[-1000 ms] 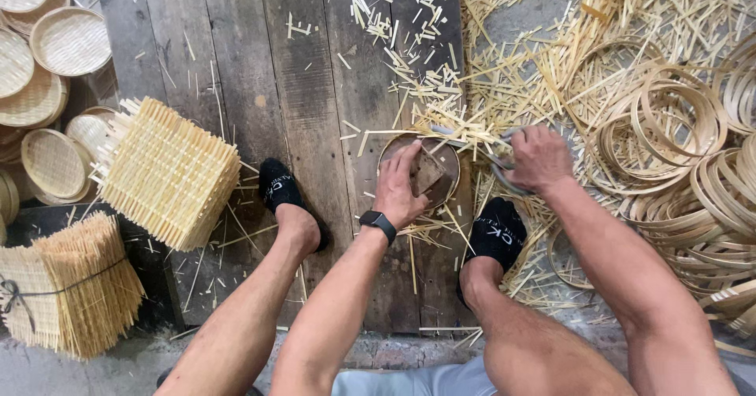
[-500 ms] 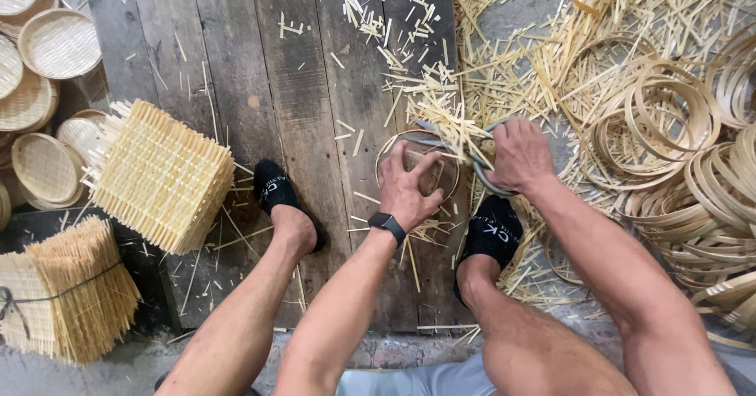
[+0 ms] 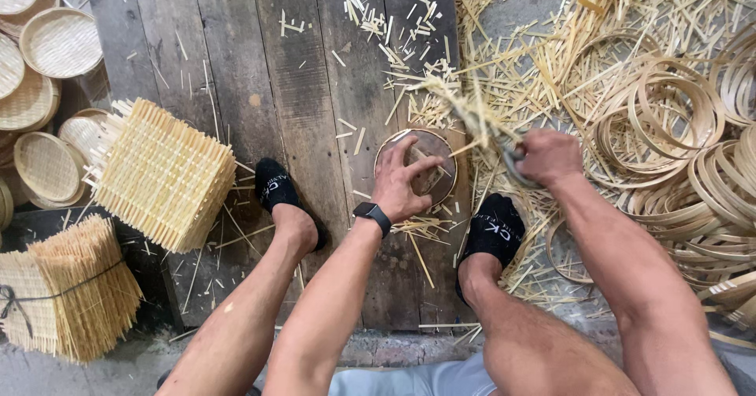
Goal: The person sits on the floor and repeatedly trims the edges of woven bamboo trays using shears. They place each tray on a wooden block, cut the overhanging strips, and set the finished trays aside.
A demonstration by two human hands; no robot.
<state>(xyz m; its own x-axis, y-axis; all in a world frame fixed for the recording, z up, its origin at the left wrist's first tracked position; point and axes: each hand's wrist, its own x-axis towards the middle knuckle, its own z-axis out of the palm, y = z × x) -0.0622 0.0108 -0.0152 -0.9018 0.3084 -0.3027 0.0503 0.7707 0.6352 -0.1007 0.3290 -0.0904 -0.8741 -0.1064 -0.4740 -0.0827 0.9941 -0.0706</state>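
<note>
Head cam, looking straight down at two bare legs in two black ankle socks (image 3: 276,187) on a dark plank floor (image 3: 236,65).

Left hand (image 3: 402,179), black smartwatch (image 3: 372,213) on the wrist, pressed flat on one round woven disc (image 3: 429,148) sitting on the planks between the feet; fingers spread wide across its top. Disc partly covered, so weave hard to make out.

Right hand (image 3: 549,157) just right of the disc, fingers curled tight around a dark-handled tool (image 3: 512,162) and a blurred bunch of bamboo strips (image 3: 465,109) sticking up and left. Blade not really visible, can't tell its shape.

Two square stacks of woven bamboo mats: one loose stack (image 3: 161,175) beside the left foot, one tied bundle (image 3: 71,290) with a dark cord at bottom left. Roughly seven or eight shallow round woven trays (image 3: 61,42) piled along the left edge, some cut off, so count shaky. Big tangle of bamboo hoops (image 3: 669,112) on the right, too many and too overlapped to count. Loose bamboo offcuts (image 3: 535,49) scattered all over the upper right.
</note>
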